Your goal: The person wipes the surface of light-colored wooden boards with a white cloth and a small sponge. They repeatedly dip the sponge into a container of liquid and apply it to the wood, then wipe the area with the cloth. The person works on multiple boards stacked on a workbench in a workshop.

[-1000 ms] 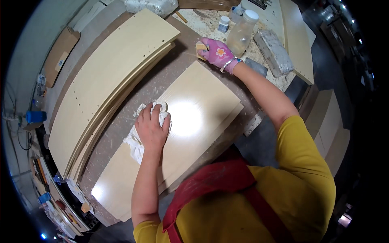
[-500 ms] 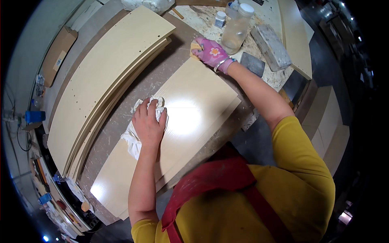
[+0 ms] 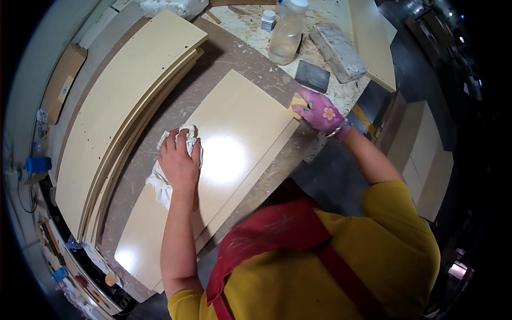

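Note:
A pale wooden board (image 3: 234, 106) with a glossy face lies across the work table, over at least one more board whose edge shows along its near side. My bare left hand (image 3: 178, 160) presses a crumpled white rag (image 3: 159, 184) onto the board's left half, fingers bent over the cloth. At the far right corner, my right hand (image 3: 321, 112), in a pink glove with a flower on it, grips a small yellow-orange pad (image 3: 296, 104) against the board's end edge. Whether that pad is sponge or folded sandpaper, I cannot tell.
To the left stands a stack of curved pale panels (image 3: 128, 85) with small holes. Beyond my right hand are a clear bottle (image 3: 286, 37), a small white jar (image 3: 268, 21), a dark grey block (image 3: 313, 76) and a wrapped grey brick-shaped block (image 3: 337, 52).
My right hand has moved with the pad along the board's end edge, toward me and right, to the near corner. The left hand stays on the rag. The whole view has shifted slightly.

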`<state>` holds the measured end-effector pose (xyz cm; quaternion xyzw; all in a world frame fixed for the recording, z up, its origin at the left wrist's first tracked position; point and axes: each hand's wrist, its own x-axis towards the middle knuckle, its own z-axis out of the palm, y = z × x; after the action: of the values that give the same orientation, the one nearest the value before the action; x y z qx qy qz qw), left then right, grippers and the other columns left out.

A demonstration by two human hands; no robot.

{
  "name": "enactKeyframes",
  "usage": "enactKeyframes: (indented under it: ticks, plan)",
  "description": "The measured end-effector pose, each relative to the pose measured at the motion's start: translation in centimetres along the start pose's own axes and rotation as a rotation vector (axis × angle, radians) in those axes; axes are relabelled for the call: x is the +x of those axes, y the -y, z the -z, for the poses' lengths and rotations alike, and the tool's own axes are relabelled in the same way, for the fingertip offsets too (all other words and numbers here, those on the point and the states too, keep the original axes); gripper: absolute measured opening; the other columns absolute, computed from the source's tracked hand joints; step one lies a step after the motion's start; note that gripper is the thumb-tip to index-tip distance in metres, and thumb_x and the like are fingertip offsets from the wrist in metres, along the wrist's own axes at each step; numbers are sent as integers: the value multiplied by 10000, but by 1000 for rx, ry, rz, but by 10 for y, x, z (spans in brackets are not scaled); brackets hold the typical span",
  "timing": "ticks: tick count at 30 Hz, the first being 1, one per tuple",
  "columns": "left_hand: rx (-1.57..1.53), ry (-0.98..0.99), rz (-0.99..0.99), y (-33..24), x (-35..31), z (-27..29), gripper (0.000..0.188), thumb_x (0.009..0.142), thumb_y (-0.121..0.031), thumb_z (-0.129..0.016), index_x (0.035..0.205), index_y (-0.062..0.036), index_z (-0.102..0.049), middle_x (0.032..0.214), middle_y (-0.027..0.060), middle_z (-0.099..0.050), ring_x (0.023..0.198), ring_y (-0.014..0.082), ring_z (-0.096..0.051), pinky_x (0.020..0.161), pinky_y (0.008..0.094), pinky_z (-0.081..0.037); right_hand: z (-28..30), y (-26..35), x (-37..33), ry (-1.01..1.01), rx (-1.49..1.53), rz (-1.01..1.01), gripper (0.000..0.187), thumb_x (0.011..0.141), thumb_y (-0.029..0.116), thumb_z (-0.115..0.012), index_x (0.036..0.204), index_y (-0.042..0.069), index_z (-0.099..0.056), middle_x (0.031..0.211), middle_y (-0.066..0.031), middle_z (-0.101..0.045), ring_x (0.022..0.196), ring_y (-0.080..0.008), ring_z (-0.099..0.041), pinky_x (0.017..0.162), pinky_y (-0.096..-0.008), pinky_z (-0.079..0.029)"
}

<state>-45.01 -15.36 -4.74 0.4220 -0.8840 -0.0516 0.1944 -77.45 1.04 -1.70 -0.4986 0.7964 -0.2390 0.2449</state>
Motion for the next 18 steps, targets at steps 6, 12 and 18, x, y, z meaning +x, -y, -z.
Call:
enactKeyframes:
  ticks: [6, 12, 18]
  plan:
    - [-11, -5, -4, -1, 1, 0, 371, 801, -259, -661, 1145, -134, -596, 1195, 70, -578, 1109, 304, -539, 909, 442, -420, -4, 13, 28, -264, 33, 40, 465, 864, 345, -619, 1197, 30, -539, 1024, -239, -639, 957, -403, -614, 815, -437, -484]
    - [22, -26, -23, -1, -1, -1, 357, 809, -258, -653, 1139, -135, -597, 1176, 73, -590, 1081, 313, -556, 877, 433, -445, -45, 39, 74, -296, 64, 226, 505, 877, 374, -606, 1210, 2, -528, 1073, -252, -626, 998, -412, -599, 848, -426, -472]
    - [37, -47, -44, -1, -1, -4, 340, 825, -289, -636, 1125, -135, -595, 1167, 66, -592, 1060, 304, -566, 848, 436, -453, -19, 18, 4, -106, 69, 61, 431, 880, 340, -602, 1163, 20, -543, 1019, -224, -628, 937, -372, -609, 819, -397, -473]
